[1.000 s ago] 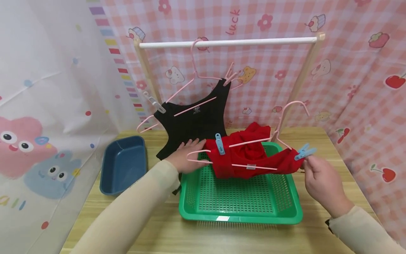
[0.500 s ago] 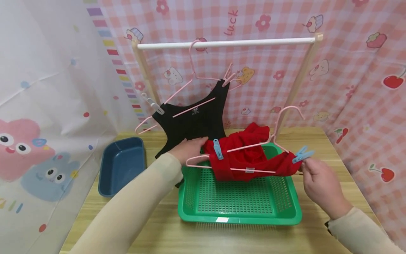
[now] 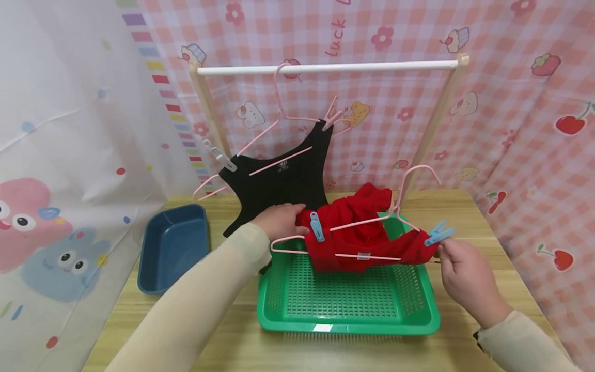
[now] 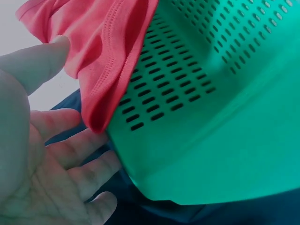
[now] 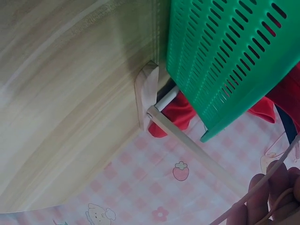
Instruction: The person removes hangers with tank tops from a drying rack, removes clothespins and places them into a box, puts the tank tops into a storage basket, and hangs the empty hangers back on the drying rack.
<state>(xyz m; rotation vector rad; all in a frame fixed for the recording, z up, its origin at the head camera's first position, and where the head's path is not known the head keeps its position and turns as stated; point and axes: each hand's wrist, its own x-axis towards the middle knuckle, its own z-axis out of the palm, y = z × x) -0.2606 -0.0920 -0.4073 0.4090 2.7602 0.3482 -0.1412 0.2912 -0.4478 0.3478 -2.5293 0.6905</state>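
A red garment [image 3: 323,258] hangs on a pink hanger [image 3: 288,245] over the back of a green basket [image 3: 346,327]. A blue clothespin [image 3: 317,227] clips its left side, and another blue clothespin [image 3: 438,233] the right. My right hand [image 3: 471,276] grips the hanger's right end beside that second clothespin, its fingers curled in the right wrist view. My left hand [image 3: 279,221] lies at the garment's left edge. In the left wrist view its fingers [image 4: 91,171] are loosely extended beneath the red cloth, thumb near the fabric.
Behind, a black tank top [image 3: 283,186] hangs by another pink hanger [image 3: 277,95] from a rack's white bar [image 3: 353,67], held by a grey clothespin [image 3: 220,156] and a pink one [image 3: 332,116]. A blue tray [image 3: 174,253] stands left on the wooden table [image 3: 218,330].
My left hand has shifted from the hanger's left end to the garment's left edge, its thumb now near the clothespin. The red garment and hanger sit slightly lower. My right hand keeps its grip.
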